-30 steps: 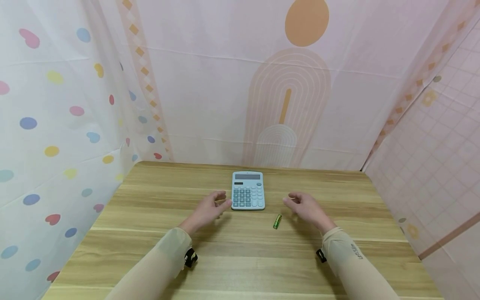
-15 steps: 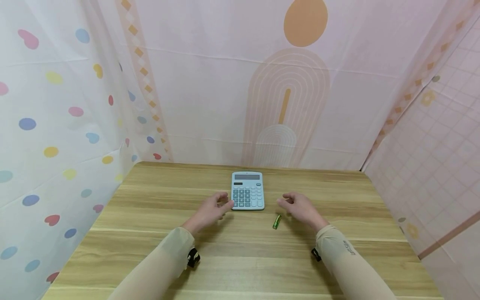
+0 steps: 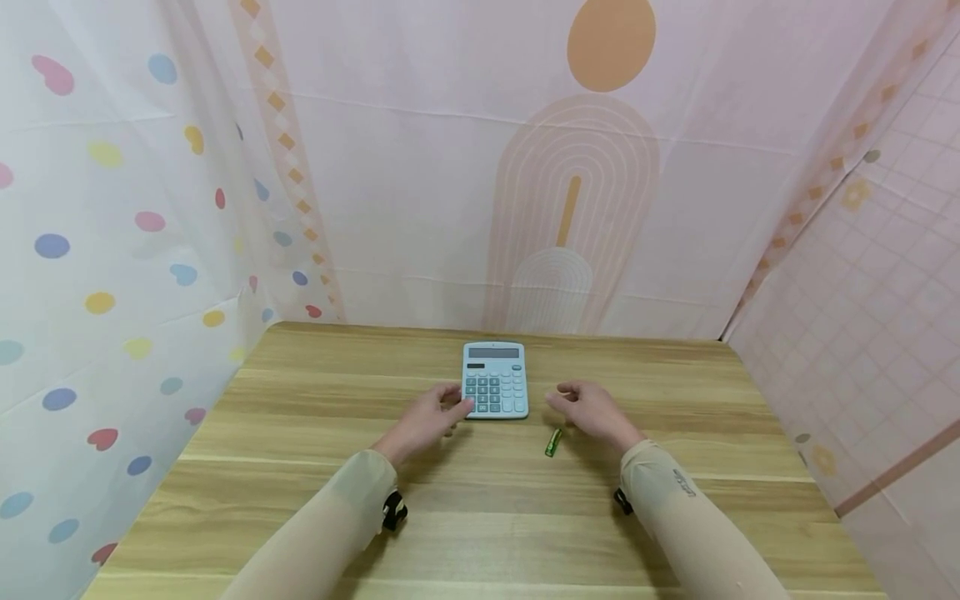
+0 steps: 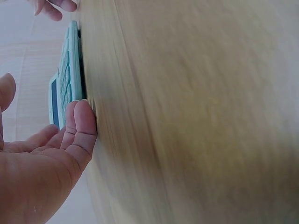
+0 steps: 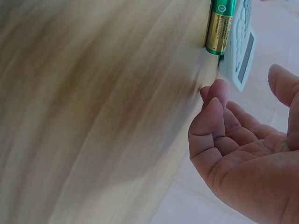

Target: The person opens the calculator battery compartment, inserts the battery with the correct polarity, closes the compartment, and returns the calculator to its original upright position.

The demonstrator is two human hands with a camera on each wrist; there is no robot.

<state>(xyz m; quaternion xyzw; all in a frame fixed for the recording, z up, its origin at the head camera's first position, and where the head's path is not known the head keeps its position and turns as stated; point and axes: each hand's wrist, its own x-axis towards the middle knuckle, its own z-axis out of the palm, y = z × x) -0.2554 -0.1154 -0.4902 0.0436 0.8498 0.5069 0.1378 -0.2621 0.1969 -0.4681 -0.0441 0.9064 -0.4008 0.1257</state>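
Note:
A pale blue calculator [image 3: 496, 379] lies flat on the wooden table, its display toward the back. At its left edge is my left hand [image 3: 426, 421], the thumb over the lower left keys in the head view. The left wrist view has the fingers [image 4: 85, 116] low beside the calculator's side and the thumb held apart. My right hand [image 3: 592, 410] hovers a little right of the calculator, fingers loosely bent, holding nothing. Just in front of that hand lies a green and gold battery [image 3: 553, 442], untouched; its label faces the camera in the right wrist view.
The wood-grain table [image 3: 480, 533] ends at a hanging pale pink cloth [image 3: 405, 208] behind the calculator. A dotted cloth [image 3: 135, 275] hangs on the left and a checked one [image 3: 885, 275] on the right.
Both hands have moved inward toward the calculator. The left thumb now overlaps its lower left corner, and the right hand is closer to its right edge. Calculator and battery stay put.

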